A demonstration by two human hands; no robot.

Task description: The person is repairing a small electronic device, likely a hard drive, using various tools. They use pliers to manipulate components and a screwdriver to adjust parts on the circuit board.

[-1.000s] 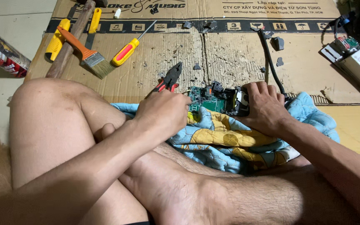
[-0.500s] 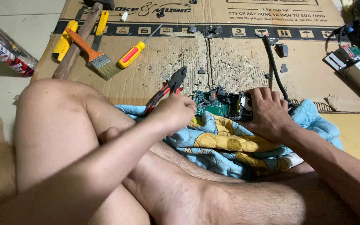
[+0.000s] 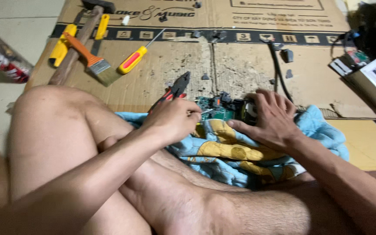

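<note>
Pliers sit clenched in the left hand, while the right hand, fingers spread, pins the green circuit board on the blue cloth; likely light, rigid, fragile, best held by its edges.

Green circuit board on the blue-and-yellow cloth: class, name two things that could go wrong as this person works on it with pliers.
1. The green circuit board sits on soft blue-and-yellow cloth, steadied only by the right hand; it may shift under force.
2. The red-handled pliers in the left hand work close to bare legs and the right hand's fingers; a slip could nick skin.
</note>
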